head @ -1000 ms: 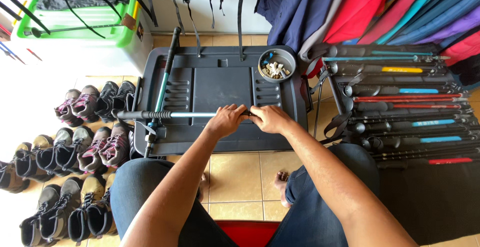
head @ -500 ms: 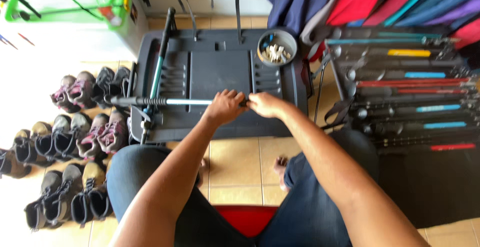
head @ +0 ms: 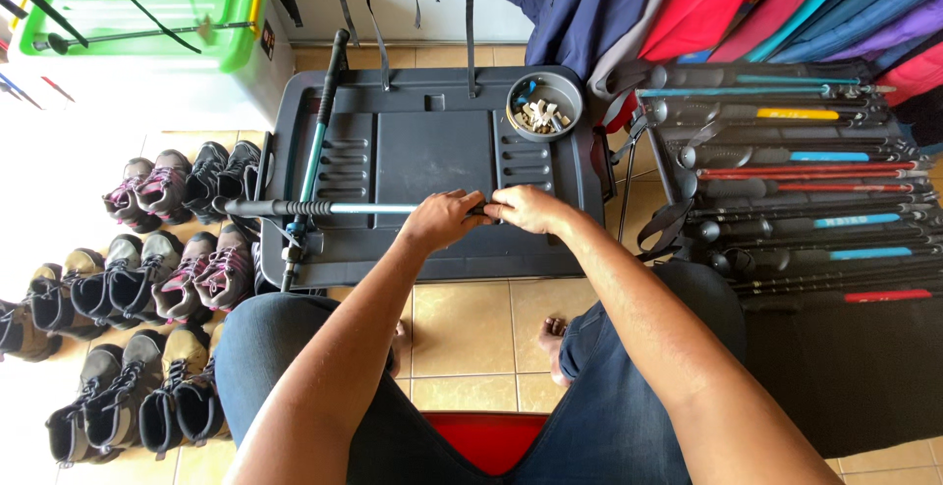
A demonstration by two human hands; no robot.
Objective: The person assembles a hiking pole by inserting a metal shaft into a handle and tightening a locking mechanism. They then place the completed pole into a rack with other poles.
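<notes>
Boots line the floor left; jackets hang right (bright colours).

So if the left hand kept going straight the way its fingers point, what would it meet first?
The left hand points right along the trekking pole, so it would meet the right hand almost at once; they look nearly touching.

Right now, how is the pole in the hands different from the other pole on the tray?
The held pole lies crosswise on the tray, gripped by the left hand and right hand. The other pole runs lengthwise along the tray's left side, untouched, passing under the held one. Both have teal shafts and black grips.
</notes>
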